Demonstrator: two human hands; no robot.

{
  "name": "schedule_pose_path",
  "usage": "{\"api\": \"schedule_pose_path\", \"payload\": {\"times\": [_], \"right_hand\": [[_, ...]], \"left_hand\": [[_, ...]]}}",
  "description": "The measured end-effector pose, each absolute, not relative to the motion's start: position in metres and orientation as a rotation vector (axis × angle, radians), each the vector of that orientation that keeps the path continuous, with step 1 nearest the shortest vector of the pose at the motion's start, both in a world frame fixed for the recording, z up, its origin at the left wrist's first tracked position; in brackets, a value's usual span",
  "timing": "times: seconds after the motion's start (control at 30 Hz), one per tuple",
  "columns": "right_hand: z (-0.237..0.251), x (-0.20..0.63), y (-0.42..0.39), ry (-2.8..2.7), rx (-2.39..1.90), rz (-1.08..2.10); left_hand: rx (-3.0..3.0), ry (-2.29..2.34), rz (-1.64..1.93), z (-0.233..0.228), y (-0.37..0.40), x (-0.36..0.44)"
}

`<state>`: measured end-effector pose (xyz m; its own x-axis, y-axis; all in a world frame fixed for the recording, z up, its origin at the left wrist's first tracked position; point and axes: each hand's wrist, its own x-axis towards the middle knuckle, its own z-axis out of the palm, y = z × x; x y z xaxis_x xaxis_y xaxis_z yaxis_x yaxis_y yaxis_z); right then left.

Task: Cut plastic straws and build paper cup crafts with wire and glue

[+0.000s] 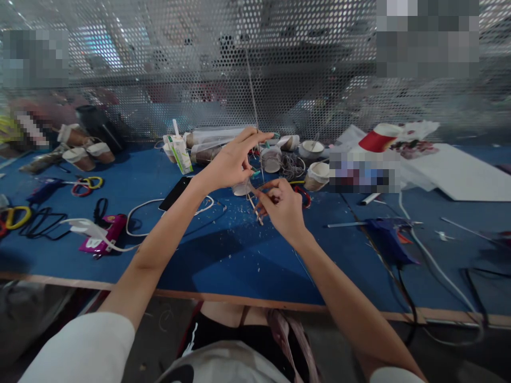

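A thin string point(252, 88) hangs down from above in front of the mesh panel and runs between my hands. My left hand point(235, 157) is raised beside it, with the index finger stretched out and the thumb apart; its green nails show. Lower and to the right, my right hand point(281, 205) pinches the lower part of the string between thumb and fingers. Just under the hands lie a clear plastic cup point(241, 188) and a thin pale stick point(255, 209), partly hidden by my right fingers. A tangle of grey string point(293, 166) lies behind my right hand.
Paper-covered cups point(318, 175) and a drink carton point(180, 154) stand along the mesh panel point(319, 96). On the left are a phone point(174, 192), a purple glue gun point(106, 234) and scissors point(87, 185). A blue glue gun point(389, 240) with cables lies right. Pale scraps dot the blue table point(223, 271).
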<state>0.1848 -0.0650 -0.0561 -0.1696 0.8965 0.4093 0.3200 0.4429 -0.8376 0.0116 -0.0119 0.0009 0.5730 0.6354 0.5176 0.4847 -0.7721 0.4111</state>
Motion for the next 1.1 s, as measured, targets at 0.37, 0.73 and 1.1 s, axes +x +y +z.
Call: {"api": "schedule_pose_path", "payload": {"times": [0.37,0.73,1.1], "right_hand": [[-0.066,0.187,-0.058,-1.671,-1.052,0.791],[-0.066,0.188,-0.056,-1.661,-0.961,0.819],[-0.064,0.187,-0.059,-1.691,-1.072,0.654]], "left_hand": [[2.591,0.896,1.012,-0.003,-0.012,0.016],[2.597,0.889,1.035,-0.003,-0.012,0.018],[2.646,0.957,1.028,-0.005,-0.011,0.017]]}}
